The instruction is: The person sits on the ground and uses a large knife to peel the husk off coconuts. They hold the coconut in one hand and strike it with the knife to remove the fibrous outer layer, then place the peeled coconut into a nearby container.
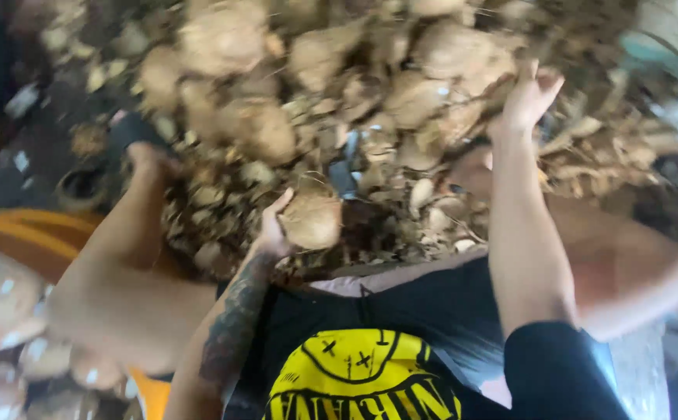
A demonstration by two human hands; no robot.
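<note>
**Hands among the husked coconuts**

Black cloth with a round yellow print fills the bottom of the view, worn by the person whose arms reach forward. Just past it, the left hand, on a tattooed forearm, is cupped against a pale, fibrous coconut; its fingers lie along the left side of the nut, touching it, though the blur hides whether they close round it. That coconut sits low in the scene, at the near edge of a heap, between the person's bare knees.

Farther out and higher, the right hand is raised over the heap with its fingers spread apart, clasping nothing; its fingertips reach toward a brown coconut at the top of the pile.

Behind both hands spreads the heap of coconuts and torn husk, brown and tan, covering most of the upper half. A grey metal blade stands upright in the middle of it, just above the touched coconut. An orange rim curves at the left edge, beside the left knee
</note>
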